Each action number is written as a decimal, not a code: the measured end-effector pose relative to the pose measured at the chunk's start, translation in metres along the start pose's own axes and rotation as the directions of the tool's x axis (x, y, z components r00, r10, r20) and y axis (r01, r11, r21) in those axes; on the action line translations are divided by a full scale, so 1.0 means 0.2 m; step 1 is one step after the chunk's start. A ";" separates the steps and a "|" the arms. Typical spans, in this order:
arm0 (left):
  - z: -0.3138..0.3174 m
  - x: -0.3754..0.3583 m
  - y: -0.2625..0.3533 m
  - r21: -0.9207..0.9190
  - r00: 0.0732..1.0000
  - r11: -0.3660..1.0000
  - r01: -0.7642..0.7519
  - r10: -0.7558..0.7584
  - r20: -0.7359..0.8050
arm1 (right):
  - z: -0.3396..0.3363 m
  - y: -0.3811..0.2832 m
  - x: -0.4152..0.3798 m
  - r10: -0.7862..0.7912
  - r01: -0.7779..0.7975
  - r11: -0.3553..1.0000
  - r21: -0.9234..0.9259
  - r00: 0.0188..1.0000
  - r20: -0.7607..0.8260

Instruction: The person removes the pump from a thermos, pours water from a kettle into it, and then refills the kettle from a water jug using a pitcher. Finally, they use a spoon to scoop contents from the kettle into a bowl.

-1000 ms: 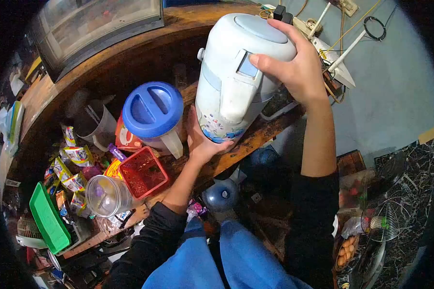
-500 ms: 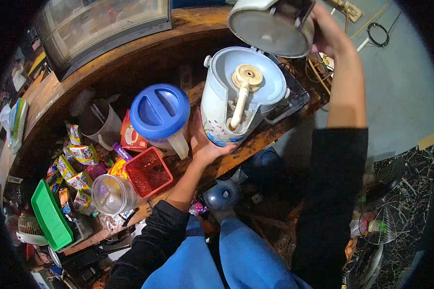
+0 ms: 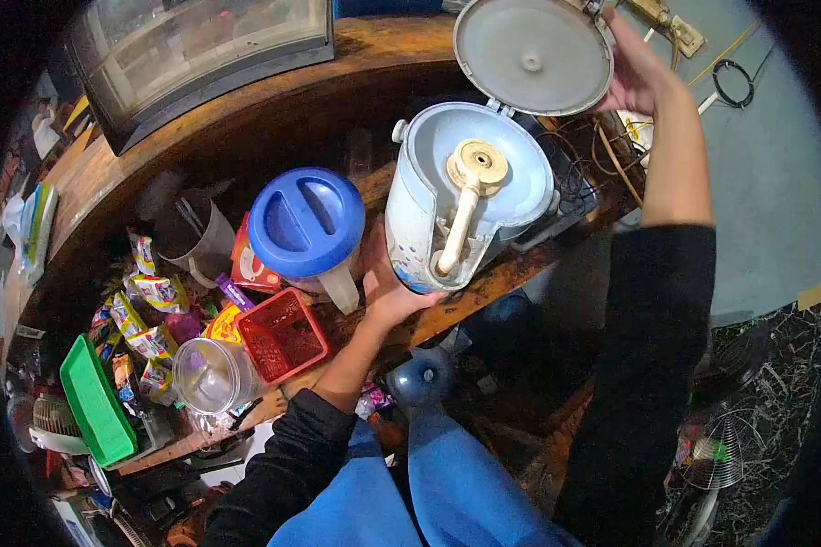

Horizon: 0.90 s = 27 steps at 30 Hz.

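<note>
A pale blue and white electric water pot (image 3: 420,228) stands at the edge of the wooden counter (image 3: 246,128). Its round lid (image 3: 534,55) is swung fully up on the hinge, and the cream pump tube (image 3: 465,196) shows inside. My right hand (image 3: 634,77) grips the lid's far edge and holds it open. Against the pot's lower front wall rests my left hand (image 3: 388,296), steadying it. A pitcher with a blue lid (image 3: 306,223) stands just left of the pot.
A red mesh basket (image 3: 278,337), a clear jar (image 3: 205,374) on its side, snack packets (image 3: 141,310) and a green tray (image 3: 91,410) crowd the counter's left end. A glass display case (image 3: 201,46) sits behind. Cables and a power strip (image 3: 670,23) hang behind the pot. A blue water jug (image 3: 420,378) is below.
My right hand pressed the closed lid's top, then swung it open and back. The pot now sits more upright. My left hand stayed on the pot's base.
</note>
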<state>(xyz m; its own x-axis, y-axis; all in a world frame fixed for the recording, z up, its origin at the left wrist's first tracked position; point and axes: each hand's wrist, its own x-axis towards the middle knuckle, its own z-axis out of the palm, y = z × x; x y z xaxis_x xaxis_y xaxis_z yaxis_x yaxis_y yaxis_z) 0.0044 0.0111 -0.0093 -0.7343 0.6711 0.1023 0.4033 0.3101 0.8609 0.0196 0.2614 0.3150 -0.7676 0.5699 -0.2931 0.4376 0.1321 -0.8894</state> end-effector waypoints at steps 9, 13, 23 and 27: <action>0.04 0.02 -0.05 -0.002 0.988 0.999 -0.045 0.044 -0.150 | 0.42 0.47 -0.39 -0.793 0.381 0.489 -0.785 0.570 -0.217; 0.05 0.03 -0.07 0.035 0.941 0.981 -0.193 0.195 -0.276 | 0.54 0.49 -0.38 -0.831 0.396 0.386 -0.833 0.542 -0.128; 0.08 0.02 -0.13 0.245 0.964 0.966 -0.084 0.141 -0.226 | 0.32 0.44 -0.64 -0.475 -0.324 0.458 -0.828 0.698 -0.536; 0.09 0.02 -0.14 0.238 0.961 0.966 -0.097 0.153 -0.229 | 0.27 0.52 -0.55 -0.820 0.045 0.141 -0.989 0.565 -0.091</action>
<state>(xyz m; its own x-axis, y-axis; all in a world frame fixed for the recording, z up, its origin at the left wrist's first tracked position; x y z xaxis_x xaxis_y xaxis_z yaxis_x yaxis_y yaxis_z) -0.0008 0.0171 -0.0411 -0.7691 0.5386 0.3440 0.5911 0.3946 0.7035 0.1241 0.1697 0.2361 -0.7500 0.2875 0.5957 0.4900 0.8464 0.2084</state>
